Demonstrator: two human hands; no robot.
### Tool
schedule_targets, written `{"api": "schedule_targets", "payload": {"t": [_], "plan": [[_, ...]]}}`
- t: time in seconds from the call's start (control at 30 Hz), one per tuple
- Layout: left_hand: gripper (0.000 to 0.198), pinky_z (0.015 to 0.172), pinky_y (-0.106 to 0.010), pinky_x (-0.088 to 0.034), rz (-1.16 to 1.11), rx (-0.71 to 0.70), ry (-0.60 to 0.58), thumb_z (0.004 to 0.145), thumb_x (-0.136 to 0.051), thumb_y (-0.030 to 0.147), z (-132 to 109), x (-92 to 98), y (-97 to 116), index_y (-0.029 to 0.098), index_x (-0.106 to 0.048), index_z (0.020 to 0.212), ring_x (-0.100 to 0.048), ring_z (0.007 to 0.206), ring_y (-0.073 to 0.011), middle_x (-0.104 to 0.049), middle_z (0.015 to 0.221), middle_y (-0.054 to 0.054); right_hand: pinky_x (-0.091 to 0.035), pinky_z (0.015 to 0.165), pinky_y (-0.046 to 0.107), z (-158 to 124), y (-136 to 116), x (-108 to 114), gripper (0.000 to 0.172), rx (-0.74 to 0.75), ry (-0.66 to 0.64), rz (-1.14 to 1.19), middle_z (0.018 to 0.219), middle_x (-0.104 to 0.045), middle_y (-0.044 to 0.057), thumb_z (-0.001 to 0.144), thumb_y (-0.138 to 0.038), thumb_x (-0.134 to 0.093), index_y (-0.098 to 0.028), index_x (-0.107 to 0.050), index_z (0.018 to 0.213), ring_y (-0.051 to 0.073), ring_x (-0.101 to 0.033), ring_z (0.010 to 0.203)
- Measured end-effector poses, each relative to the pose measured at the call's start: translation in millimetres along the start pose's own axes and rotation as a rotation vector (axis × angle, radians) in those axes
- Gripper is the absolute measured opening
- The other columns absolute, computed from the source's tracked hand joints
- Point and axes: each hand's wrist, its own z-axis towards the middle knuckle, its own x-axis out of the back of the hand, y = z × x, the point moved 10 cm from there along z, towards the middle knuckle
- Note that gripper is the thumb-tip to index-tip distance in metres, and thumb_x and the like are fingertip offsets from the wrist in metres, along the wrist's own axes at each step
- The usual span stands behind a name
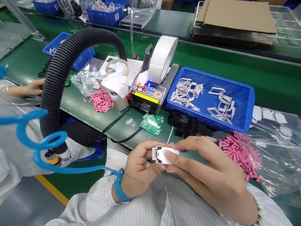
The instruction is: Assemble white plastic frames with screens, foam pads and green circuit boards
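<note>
Close to my body, a small white rectangular part with black edging (160,156) is held between both hands. My left hand (139,168), with a blue coiled-cord strap at its wrist, grips the part's left end between thumb and fingers. My right hand (208,168) holds the right end, its fingertips pressed on the white face. Just beyond the hands lie green circuit boards (151,123) and a heap of black parts (185,123). To the right of my right hand is a pile of pink strips (238,153), partly under clear plastic.
A blue bin (213,120) holds white frames. Left of it stands a tape dispenser (148,95) with a white roll. A black corrugated hose (77,45) arches over the bench. At left, a co-worker's hand (35,87) rests near another blue bin. More pink strips (101,101) lie mid-bench.
</note>
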Motion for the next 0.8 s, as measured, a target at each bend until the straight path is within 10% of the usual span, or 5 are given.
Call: {"api": "schedule_targets", "payload": {"t": [0.57, 0.8], "plan": [[0.028, 0.078, -0.027, -0.049, 0.024, -0.029, 0.007, 0.076, -0.069, 0.023, 0.5, 1.2, -2.9, 0.027, -0.064, 0.103, -0.065, 0.086, -0.0169, -0.071, 0.097, -0.002, -0.050, 0.060, 0.030, 1.2, 8.8, -0.8, 0.016, -0.083, 0.042, 0.156, 0.085, -0.058, 0.007, 0.084, -0.019, -0.061, -0.020, -0.068, 0.099, 0.016, -0.055, 0.077], [0.028, 0.069, -0.019, -0.048, -0.417, 0.438, 0.078, 0.062, -0.080, 0.023, -6.0, -18.7, -68.7, 0.019, -0.069, 0.087, -0.062, 0.075, -0.0108, -0.069, 0.081, 0.001, -0.042, 0.072, 0.037, -31.7, 24.7, -26.7, 0.023, -0.176, 0.004, 0.025, 0.092, -0.061, 0.008, 0.091, -0.034, -0.050, -0.018, -0.065, 0.100, 0.019, -0.051, 0.083]]}}
